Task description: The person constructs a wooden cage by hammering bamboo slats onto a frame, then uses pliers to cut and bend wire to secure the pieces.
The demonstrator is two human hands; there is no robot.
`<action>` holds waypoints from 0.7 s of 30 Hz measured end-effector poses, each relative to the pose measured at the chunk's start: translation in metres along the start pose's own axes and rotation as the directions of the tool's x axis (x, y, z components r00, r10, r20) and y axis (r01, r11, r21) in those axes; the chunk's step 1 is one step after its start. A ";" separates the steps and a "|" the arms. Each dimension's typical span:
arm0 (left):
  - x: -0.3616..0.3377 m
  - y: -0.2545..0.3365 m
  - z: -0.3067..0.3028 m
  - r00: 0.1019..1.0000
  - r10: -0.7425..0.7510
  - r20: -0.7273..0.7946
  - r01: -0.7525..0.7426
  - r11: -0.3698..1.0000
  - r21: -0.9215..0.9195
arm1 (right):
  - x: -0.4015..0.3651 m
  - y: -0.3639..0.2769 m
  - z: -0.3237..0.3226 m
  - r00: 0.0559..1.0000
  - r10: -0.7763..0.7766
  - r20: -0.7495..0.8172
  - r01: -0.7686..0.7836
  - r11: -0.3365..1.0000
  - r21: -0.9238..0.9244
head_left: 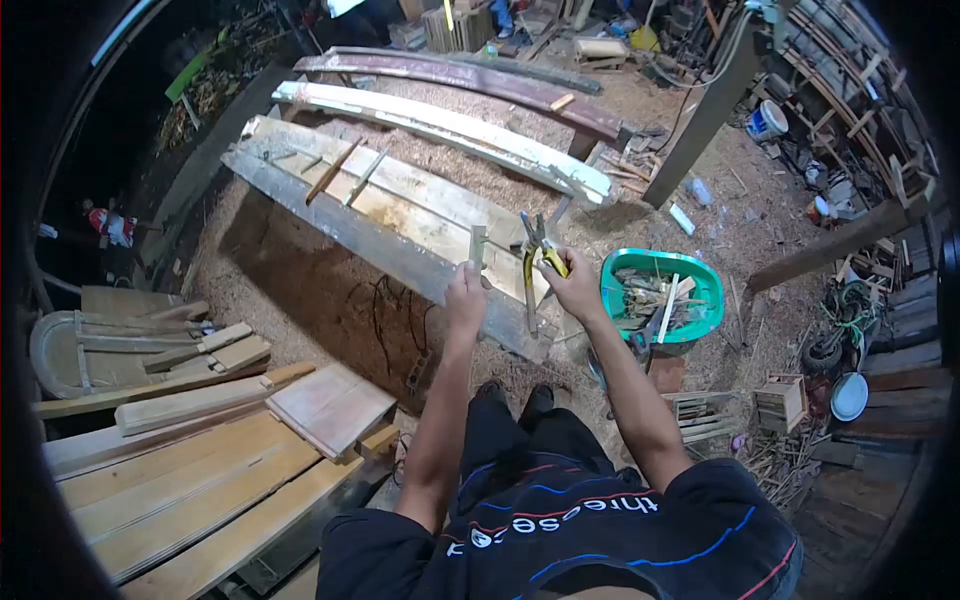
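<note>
My left hand is closed around the lower end of a small flat greyish piece, held upright over the bench; its kind does not show clearly. In my right hand is a pair of pliers with yellow handles, jaws pointing up and away from me. A thin rod-like bit spans part of the gap between the flat piece and the pliers. Both hands are above the near end of a long workbench made of planks. A narrow stick-like thing lies there by the pliers.
A green tub of wood scraps stands right of my hands. Beyond the bench lie a long white beam and a dark reddish beam. Wooden boards are stacked at lower left. A post rises at the right; shavings cover the floor.
</note>
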State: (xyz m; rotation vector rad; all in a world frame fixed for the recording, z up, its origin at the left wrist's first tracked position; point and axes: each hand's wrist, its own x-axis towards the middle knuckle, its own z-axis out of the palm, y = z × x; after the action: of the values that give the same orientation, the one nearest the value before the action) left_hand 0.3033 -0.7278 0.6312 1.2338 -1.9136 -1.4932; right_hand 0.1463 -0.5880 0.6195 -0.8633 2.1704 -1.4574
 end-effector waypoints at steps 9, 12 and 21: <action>-0.037 0.106 0.020 0.967 0.069 0.245 0.013 0.948 -0.318 | -0.030 -0.097 -0.044 0.927 -0.258 -0.272 0.292 0.951 0.096; -0.049 0.143 0.024 0.949 0.078 0.307 0.029 0.944 -0.330 | -0.021 -0.108 -0.053 0.788 -0.498 -0.363 0.475 0.866 -0.156; -0.063 0.174 0.051 0.926 0.290 0.241 -0.166 0.887 -0.431 | -0.008 -0.111 -0.073 0.685 -0.655 -0.319 0.438 0.720 -0.539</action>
State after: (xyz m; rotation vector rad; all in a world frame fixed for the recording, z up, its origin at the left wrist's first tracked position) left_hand 0.2305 -0.6417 0.7866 0.5980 -1.7233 -1.9015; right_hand 0.1381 -0.5624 0.7496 -1.5861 2.8456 -1.6312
